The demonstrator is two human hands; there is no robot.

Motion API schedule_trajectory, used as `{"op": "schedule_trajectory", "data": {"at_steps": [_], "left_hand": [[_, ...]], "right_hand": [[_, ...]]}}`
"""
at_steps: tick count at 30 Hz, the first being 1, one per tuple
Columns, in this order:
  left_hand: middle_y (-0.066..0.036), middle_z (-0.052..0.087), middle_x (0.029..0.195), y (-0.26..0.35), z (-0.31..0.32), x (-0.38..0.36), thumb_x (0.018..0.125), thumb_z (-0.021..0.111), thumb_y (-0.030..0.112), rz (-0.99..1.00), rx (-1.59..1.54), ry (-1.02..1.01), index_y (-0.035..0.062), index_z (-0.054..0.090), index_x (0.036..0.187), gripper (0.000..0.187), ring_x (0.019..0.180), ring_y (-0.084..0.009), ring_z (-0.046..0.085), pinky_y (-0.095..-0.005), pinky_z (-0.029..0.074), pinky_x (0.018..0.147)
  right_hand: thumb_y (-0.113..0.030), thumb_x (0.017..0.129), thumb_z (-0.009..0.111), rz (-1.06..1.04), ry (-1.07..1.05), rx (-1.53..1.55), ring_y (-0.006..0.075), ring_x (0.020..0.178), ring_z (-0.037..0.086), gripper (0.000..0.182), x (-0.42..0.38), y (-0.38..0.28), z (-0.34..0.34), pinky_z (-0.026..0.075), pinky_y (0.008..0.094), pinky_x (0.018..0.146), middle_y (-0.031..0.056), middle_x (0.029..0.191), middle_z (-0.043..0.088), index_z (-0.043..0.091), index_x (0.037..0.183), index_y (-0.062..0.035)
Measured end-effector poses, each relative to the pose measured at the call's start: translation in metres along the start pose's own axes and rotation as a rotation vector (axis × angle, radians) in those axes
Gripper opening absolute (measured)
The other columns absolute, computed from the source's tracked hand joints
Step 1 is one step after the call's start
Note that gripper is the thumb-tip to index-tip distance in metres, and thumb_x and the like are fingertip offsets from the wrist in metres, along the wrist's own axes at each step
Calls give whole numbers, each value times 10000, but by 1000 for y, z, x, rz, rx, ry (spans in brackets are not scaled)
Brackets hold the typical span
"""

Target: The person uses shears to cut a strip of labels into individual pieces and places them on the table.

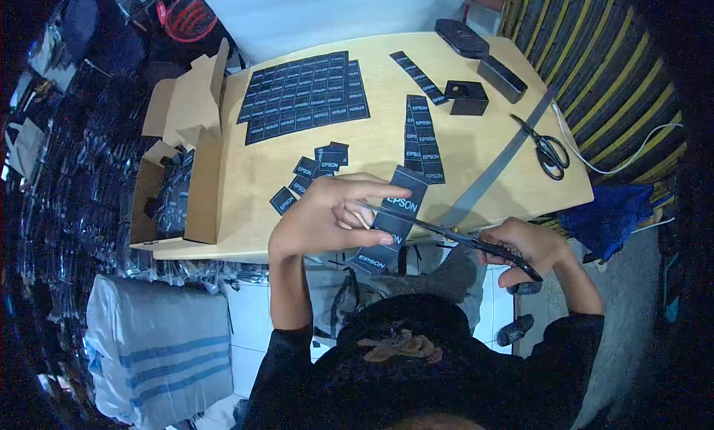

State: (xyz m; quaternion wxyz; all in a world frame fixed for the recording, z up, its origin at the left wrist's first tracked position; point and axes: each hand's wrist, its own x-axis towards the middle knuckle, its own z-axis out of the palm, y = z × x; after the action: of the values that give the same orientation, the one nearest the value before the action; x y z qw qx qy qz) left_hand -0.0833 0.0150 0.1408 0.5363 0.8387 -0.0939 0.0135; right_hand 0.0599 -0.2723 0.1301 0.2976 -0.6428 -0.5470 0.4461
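Note:
A black strip of labels printed EPSON [374,260] is held by my left hand [327,210], its fingers and thumb closed on it above the table's front edge. My right hand [532,245] grips the handles of a pair of scissors [465,239], whose blades reach left across the strip between two labels. Several cut label pieces [305,167] lie on the table just beyond my left hand. Farther back are two longer label strips [422,136], side by side and partly overlapping.
Large uncut label sheets [301,91] lie at the table's back left. An open cardboard box [201,184] with dark pieces stands left. A second pair of scissors [551,153], a small black box [466,97], a black case [503,79] and another strip [418,77] are to the right.

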Motion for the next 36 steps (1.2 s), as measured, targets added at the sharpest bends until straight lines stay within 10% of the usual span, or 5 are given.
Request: {"op": "schedule_trajectory", "data": {"at_steps": [20, 36], "left_hand": [[-125, 646, 1036, 1, 3, 5, 617, 782, 68, 79, 32, -23, 70, 627, 1105, 512, 928, -186, 618, -285, 477, 802], [-90, 619, 1052, -18, 2, 3, 642, 768, -1, -5, -160, -42, 61, 575, 1178, 573, 686, -25, 566, -159, 463, 559]], "right_hand": [[-359, 712, 727, -14, 47, 11, 184, 544, 538, 384, 0, 5, 3, 407, 319, 508, 71, 601, 553, 566, 813, -25], [-281, 726, 733, -4, 175, -1, 100, 492, 433, 301, 0, 20, 12, 338, 270, 460, 18, 555, 491, 565, 684, -34]]}}
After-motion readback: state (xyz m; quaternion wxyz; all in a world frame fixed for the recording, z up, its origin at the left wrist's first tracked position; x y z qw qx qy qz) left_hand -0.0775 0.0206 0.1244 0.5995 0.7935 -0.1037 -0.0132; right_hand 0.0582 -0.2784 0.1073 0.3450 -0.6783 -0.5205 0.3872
